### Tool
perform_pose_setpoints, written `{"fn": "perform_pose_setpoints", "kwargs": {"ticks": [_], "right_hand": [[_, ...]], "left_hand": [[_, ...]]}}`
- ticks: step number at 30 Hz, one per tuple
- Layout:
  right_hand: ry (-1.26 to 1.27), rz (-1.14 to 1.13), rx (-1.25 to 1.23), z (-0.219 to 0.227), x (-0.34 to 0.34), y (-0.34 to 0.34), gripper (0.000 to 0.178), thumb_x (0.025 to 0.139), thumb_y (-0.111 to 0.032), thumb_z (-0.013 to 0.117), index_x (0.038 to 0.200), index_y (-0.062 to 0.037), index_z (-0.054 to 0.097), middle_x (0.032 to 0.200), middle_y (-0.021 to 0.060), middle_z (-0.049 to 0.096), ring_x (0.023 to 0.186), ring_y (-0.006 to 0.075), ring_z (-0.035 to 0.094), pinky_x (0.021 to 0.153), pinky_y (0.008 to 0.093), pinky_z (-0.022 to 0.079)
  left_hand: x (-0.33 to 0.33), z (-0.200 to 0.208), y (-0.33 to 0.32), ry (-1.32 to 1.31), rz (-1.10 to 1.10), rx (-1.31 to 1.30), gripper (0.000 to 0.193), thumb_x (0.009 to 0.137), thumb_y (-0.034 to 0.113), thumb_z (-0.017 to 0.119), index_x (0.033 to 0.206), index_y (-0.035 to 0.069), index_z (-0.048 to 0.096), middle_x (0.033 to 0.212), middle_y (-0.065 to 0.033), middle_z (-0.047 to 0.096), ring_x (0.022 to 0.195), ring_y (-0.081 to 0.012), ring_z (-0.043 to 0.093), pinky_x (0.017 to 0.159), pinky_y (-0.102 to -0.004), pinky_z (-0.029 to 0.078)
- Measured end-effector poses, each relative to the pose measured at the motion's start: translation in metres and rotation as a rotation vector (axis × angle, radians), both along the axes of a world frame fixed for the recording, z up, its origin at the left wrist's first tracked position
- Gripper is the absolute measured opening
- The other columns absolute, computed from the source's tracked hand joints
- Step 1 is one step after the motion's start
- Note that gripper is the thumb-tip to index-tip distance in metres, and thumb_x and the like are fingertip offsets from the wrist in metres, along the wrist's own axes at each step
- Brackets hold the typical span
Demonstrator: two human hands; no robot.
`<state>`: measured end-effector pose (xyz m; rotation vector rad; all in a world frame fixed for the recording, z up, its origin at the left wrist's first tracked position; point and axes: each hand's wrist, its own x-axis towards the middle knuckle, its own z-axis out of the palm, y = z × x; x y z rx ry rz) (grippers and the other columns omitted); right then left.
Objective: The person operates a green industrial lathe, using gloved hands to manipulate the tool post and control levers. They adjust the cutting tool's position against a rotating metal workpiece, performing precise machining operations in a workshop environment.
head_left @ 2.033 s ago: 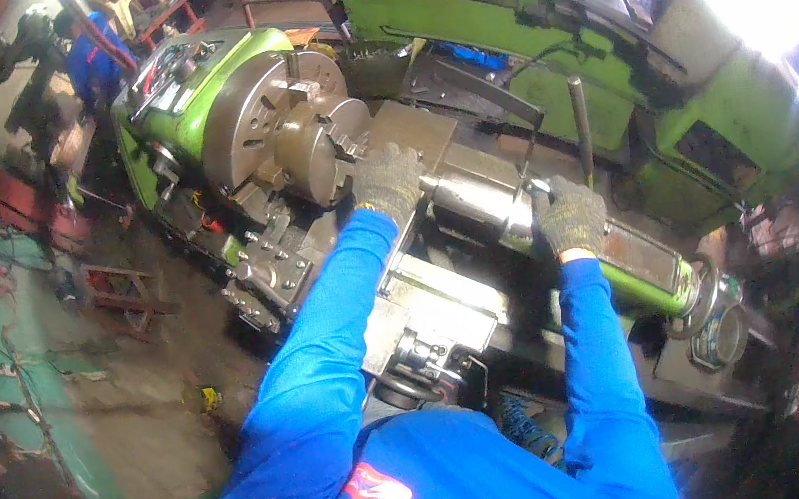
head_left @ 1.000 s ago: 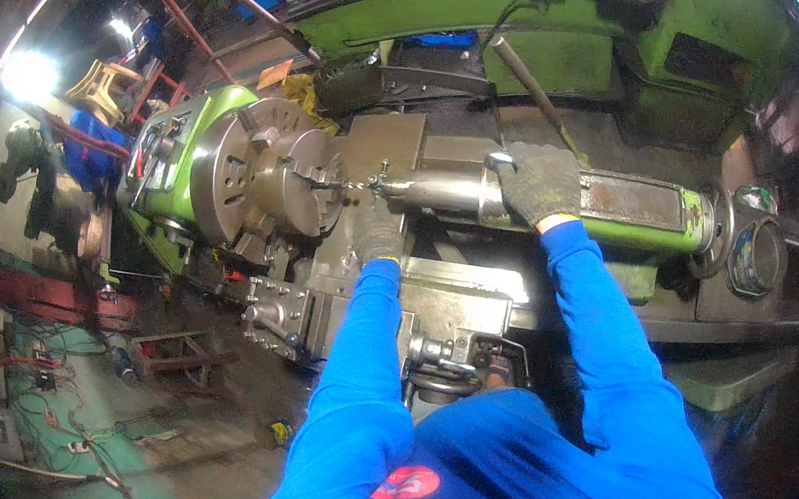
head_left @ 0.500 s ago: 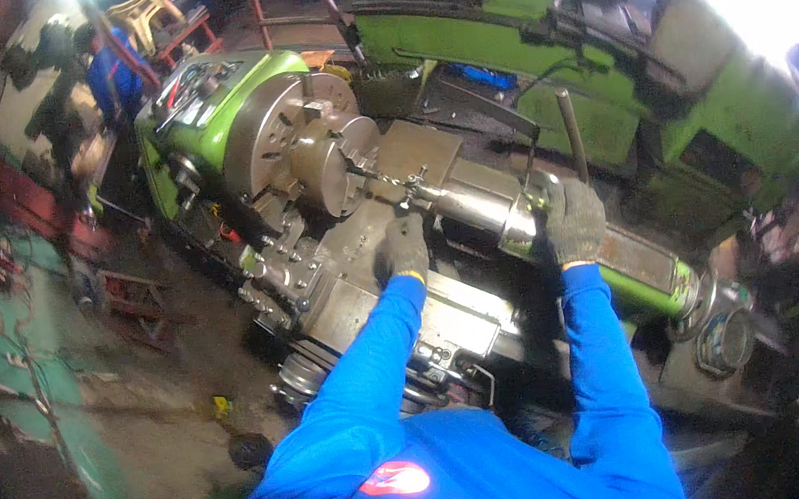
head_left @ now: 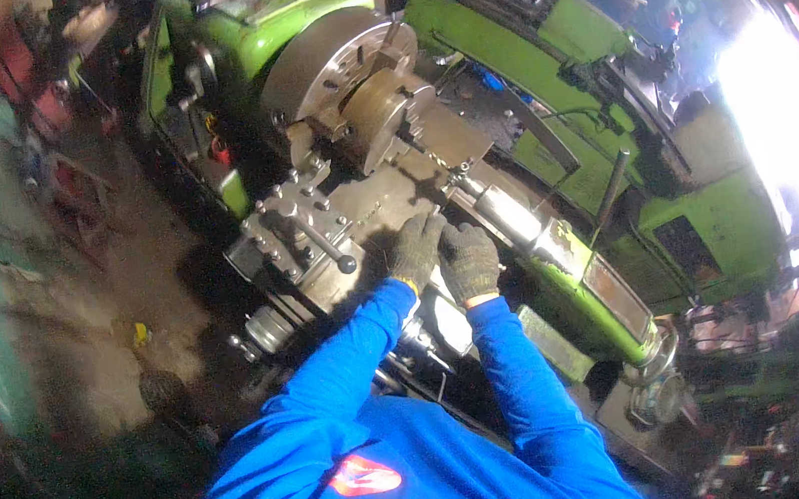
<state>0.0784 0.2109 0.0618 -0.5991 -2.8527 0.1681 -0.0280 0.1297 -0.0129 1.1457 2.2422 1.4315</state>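
Both gloved hands lay side by side on lathe carriage (head_left: 358, 240), near steel cylinder (head_left: 506, 215). Left hand (head_left: 417, 250) flat, fingers loosely together, gripping nothing. Right hand (head_left: 469, 261) just beside cylinder's near end, nearer of two; its finger state not clear. Cylinder's long axis ran from chuck (head_left: 370, 102), far left, toward near right.

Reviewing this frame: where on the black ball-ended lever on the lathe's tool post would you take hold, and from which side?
Probably at the ball knob ending the tool post lever. It is the free, rounded end and points toward the person, away from the chuck. Coming from the near side, above the carriage, looks clearest; the left hand rests just right of it, beside the right hand.
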Motion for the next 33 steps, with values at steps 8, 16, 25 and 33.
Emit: {"fn": "perform_pose_setpoints", "kwargs": {"ticks": [8,16,25,33], "right_hand": [[-0.038,-0.350,-0.647,-0.095,-0.004,0.041,0.052,0.106,-0.042,0.059,0.140,-0.0029,0.065,0.134,0.0266,0.070,0.125,0.0418,0.067,0.105,0.0448,0.052],[-0.025,-0.285,-0.593,-0.098,-0.007,0.060,0.067,0.106,-0.057,0.054,0.136,0.0025,0.066,0.129,0.0280,0.071,0.125,0.0445,0.066,0.106,0.0442,0.051],[-0.008,-0.240,-0.789,-0.090,0.011,0.064,0.055,0.107,-0.050,0.057,0.116,0.0026,0.072,0.112,0.0274,0.074,0.110,0.0441,0.069,0.096,0.0479,0.051],[-0.179,-0.221,-0.496,-0.002,0.013,0.071,0.049,0.106,-0.045,0.060,0.120,-0.0013,0.075,0.117,0.0274,0.074,0.113,0.0443,0.070,0.098,0.0488,0.052]], "left_hand": [[-0.030,-0.040,0.068,-0.502,0.159,0.146,0.033,0.102,0.029,0.063,0.114,0.000,0.070,0.117,-0.0262,0.068,0.113,-0.0443,0.063,0.098,-0.0492,0.049],[-0.015,-0.086,0.098,-0.249,0.261,0.205,0.027,0.101,0.024,0.065,0.115,0.002,0.072,0.114,-0.0262,0.069,0.112,-0.0454,0.063,0.102,-0.0494,0.049],[-0.031,-0.047,0.075,-0.841,0.084,0.236,0.022,0.097,0.022,0.069,0.105,0.002,0.069,0.099,-0.0150,0.065,0.086,-0.0277,0.066,0.077,-0.0430,0.056],[-0.023,-0.039,0.091,-1.154,0.212,0.452,0.019,0.103,0.023,0.062,0.104,0.005,0.061,0.088,-0.0125,0.065,0.064,-0.0248,0.064,0.049,-0.0413,0.052]]}}
